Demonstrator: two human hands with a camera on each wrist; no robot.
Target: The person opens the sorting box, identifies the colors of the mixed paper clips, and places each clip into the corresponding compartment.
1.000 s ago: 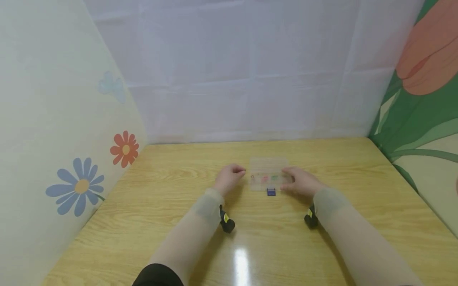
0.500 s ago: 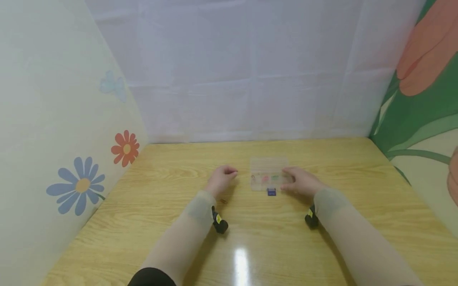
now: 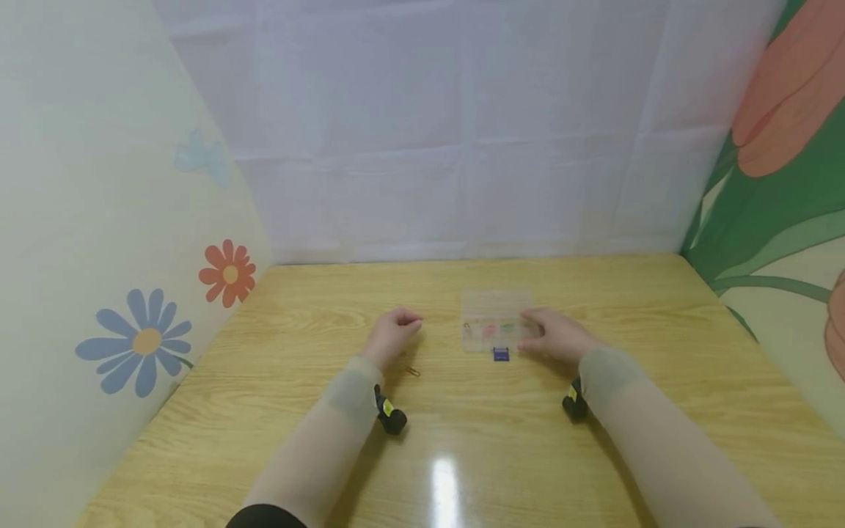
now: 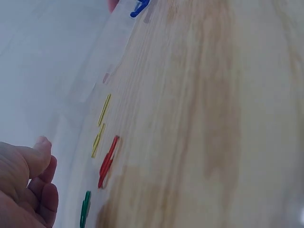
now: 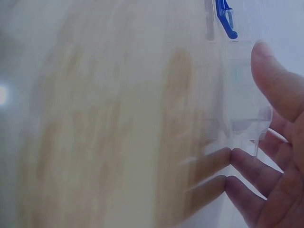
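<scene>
A small clear plastic box (image 3: 495, 304) lies on the wooden table (image 3: 462, 455), its blue latch (image 3: 501, 354) facing me. Coloured paper clips sit in its compartments. My right hand (image 3: 536, 328) holds the box's right end between thumb and fingers. In the right wrist view the fingers (image 5: 247, 164) touch the clear box (image 5: 244, 102) below the blue latch (image 5: 224, 19). My left hand (image 3: 404, 323) rests on the table left of the box, apart from it, with fingers curled. The left wrist view shows that left hand (image 4: 35, 175) holding nothing, beside yellow (image 4: 102, 110), red (image 4: 108, 161) and green (image 4: 85, 209) clips.
A single orange paper clip (image 3: 412, 371) lies loose on the table just by my left wrist. Fabric walls close the table in at the left (image 3: 99, 293), back and right (image 3: 779, 220). Black wrist cameras (image 3: 391, 419) sit under both forearms.
My left hand has drawn away from the box to the left, uncovering the loose clip on the table. The right hand and the box have stayed put.
</scene>
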